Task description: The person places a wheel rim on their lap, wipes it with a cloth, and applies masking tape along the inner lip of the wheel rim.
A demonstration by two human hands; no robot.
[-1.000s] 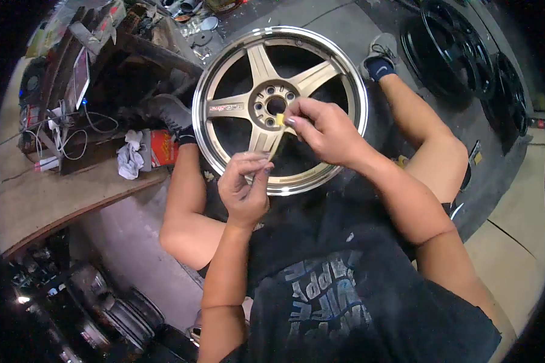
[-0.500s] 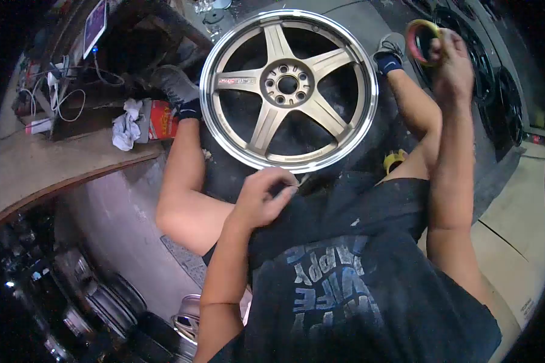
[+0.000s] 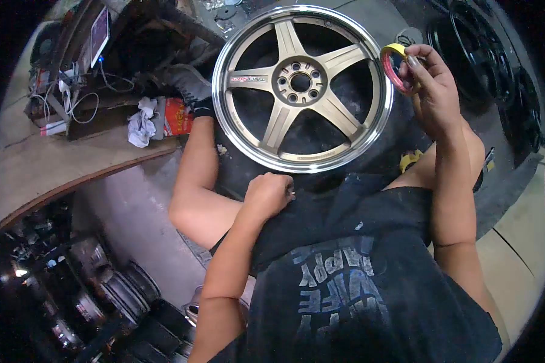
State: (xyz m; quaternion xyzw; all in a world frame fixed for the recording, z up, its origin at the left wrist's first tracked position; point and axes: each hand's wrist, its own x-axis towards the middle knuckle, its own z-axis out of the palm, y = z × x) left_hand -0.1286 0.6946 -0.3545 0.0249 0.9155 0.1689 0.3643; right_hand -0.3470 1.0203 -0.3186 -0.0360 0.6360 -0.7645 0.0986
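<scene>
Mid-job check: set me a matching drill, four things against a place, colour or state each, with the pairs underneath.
1. Tape
2. Wheel
3. Tablet
4. Paper

A. White and crumpled, beside the red box
B. Gold spokes, shiny rim
C. Held in the right hand
D. Propped up, blue light at its lower end

Pairs: 1-C, 2-B, 3-D, 4-A

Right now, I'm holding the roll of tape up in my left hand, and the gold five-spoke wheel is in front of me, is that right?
Not quite, the hand is wrong: the head view shows the roll of tape held up in your right hand. The rest stands: the gold five-spoke wheel is in front of you.
</scene>
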